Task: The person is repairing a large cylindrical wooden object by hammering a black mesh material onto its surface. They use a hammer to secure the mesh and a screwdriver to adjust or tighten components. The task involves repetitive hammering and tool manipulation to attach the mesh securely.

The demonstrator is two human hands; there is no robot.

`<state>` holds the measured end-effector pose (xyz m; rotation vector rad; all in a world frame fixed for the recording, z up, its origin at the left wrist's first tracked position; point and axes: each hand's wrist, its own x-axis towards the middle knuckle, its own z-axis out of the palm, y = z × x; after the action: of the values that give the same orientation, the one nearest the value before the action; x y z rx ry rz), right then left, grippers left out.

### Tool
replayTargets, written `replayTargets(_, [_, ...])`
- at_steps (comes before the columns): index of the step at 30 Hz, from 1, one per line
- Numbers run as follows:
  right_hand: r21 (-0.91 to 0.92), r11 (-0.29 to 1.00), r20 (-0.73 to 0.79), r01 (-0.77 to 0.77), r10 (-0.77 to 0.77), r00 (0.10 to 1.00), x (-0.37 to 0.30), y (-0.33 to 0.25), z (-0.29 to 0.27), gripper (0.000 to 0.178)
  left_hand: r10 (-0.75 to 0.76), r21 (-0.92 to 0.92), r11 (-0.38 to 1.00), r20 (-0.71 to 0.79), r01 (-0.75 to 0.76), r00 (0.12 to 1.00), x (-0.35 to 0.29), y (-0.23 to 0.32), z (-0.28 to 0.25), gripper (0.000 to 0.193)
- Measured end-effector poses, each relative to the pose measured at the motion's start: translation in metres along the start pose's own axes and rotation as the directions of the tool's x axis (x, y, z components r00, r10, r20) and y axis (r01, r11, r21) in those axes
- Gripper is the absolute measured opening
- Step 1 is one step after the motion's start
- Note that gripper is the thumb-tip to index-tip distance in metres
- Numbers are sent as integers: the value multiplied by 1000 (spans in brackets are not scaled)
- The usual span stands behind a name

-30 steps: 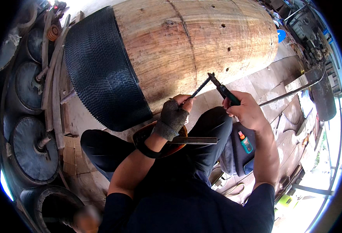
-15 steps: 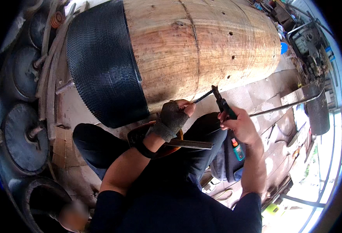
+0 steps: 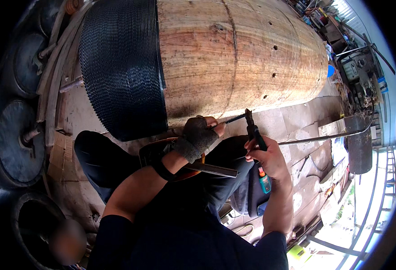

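Note:
My left hand (image 3: 197, 138), in a dark fingerless glove, pinches a thin dark metal strip (image 3: 234, 119) that points to the right. My right hand (image 3: 270, 158) is bare and closed round pliers (image 3: 252, 129) with dark handles. The jaws of the pliers meet the far end of the strip; whether they bite on it is too small to tell. Just beyond both hands lies a large wooden drum (image 3: 198, 58). Its left part is covered with rows of black toothed strip (image 3: 121, 67). A dark container (image 3: 150, 150) rests on my lap, with a flat bar (image 3: 218, 169) across it.
Large dark discs (image 3: 18, 139) and wooden planks (image 3: 49, 96) line the left side. A small green bottle (image 3: 264, 182) with an orange top is beside my right knee. At the right stand a dark cylinder (image 3: 359, 144) and a long rod (image 3: 326, 136). Machinery (image 3: 360, 67) sits farther back.
The whole view has shifted a little with my head. The pliers now sit slightly lower in the picture and more upright, still at the strip's end. My left hand keeps its pinch.

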<state>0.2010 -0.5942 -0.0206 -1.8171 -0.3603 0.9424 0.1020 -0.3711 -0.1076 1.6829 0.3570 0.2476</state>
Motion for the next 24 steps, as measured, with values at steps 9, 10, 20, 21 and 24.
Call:
replayTargets(9, [8,1000,-26,-10,10,1000,-5,-1,7,15,2,-19,1000,4,-2,1000,-3,16,-3,44])
replayTargets(10, [11,1000,-24,-12,13,1000,-5,-1,7,15,-12,-12,1000,1,12,1000,-3,16,-3,45])
replayTargets(20, [-21,1000,-55,-19,18,998,-8,2,7,16,8,-51,999,5,-8,1000,-1,0,5,42])
replayTargets(21, [-22,1000,-56,-17,16,998,-8,2,8,17,20,-70,997,-6,-21,1000,-2,1,0,41])
replayTargets(24, [-87,996,-37,6,-9,999,-11,-6,9,16,173,141,976,-60,-163,983,-2,-8,6,41])
